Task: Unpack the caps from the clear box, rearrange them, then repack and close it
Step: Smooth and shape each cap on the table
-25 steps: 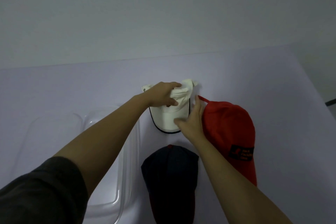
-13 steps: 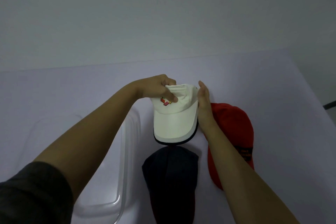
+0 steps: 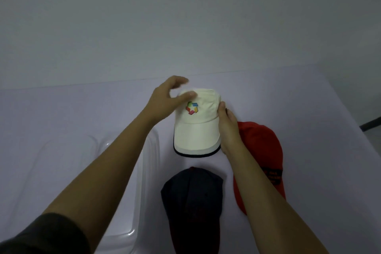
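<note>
Rearranging: our right hand (image 3: 226,130) grips the white cap (image 3: 195,132) at its 3 o'clock edge, our left hand (image 3: 165,101) hovers loosely open; next we likely lay it flat.

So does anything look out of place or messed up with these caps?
Nothing looks spilled or damaged. The white cap is straight, brim toward you, with the right hand holding its side. The navy cap and red cap lie flat beside the clear box.
</note>
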A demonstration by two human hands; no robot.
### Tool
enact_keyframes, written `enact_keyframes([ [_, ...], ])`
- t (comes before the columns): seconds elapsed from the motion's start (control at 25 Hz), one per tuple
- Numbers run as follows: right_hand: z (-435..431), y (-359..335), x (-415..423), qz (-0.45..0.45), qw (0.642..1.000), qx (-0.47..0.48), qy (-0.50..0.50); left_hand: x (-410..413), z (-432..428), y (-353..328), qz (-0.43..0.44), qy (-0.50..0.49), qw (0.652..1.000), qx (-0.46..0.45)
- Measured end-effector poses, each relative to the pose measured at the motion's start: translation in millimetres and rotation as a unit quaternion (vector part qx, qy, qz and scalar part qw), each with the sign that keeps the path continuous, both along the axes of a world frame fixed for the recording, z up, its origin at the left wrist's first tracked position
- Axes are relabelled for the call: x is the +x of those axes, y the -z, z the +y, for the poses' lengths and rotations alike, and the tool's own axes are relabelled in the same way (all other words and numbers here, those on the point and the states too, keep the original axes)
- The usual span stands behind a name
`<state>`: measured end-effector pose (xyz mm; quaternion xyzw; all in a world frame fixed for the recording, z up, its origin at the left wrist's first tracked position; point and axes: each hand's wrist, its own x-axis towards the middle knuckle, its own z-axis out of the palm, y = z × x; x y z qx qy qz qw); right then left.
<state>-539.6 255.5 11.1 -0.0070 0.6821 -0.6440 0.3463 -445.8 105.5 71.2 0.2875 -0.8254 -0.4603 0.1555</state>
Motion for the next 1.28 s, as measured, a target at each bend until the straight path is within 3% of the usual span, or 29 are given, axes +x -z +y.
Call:
enact_keyframes([
  [0.04, 0.8, -0.4, -1.7, -0.019, 0.999, -0.017, 0.028, 5.6, 2.9, 6.4, 0.029, -0.093, 0.994, 0.048],
  [0.12, 2.1, 2.9, -6.6, -0.058, 0.995, -0.056, 0.05, 15.5, 12.8, 18.1, -0.01, -0.212, 0.948, 0.238],
  [0.2, 1.3, 4.1, -8.1, -0.072, 0.994, -0.07, 0.037, 23.7, 28.1, 32.3, -0.037, -0.125, 0.902, 0.412],
  [0.24, 0.0, 3.5, -6.5, -0.069, 0.995, -0.062, 0.028, 26.8, 36.2, 35.5, 0.003, -0.072, 0.885, 0.459],
  [0.4, -5.0, -0.3, -0.1, -0.067, 0.997, -0.047, -0.005, 34.2, 53.8, 30.8, 0.146, -0.086, 0.806, 0.568],
  [0.6, 4.7, -10.7, 4.9, -0.16, 0.976, -0.086, -0.116, 37.1, 56.1, 42.0, 0.182, -0.168, 0.811, 0.53],
  [0.72, 5.2, -18.2, 13.5, -0.197, 0.972, -0.065, -0.114, 36.6, 54.3, 47.7, 0.199, -0.186, 0.806, 0.525],
  [0.92, -5.1, 2.1, 17.8, -0.055, 0.997, 0.053, -0.01, 36.9, 46.8, 69.7, 0.086, -0.244, 0.83, 0.495],
  [1.04, -1.7, 35.2, 22.2, 0.02, 0.988, 0.145, -0.058, 36.4, 37.7, 85.1, 0.026, -0.27, 0.833, 0.482],
  [1.28, 4.4, 90.6, 20.4, 0.065, 0.956, 0.25, -0.137, 31.2, 33.0, 120.8, -0.113, -0.261, 0.863, 0.418],
])
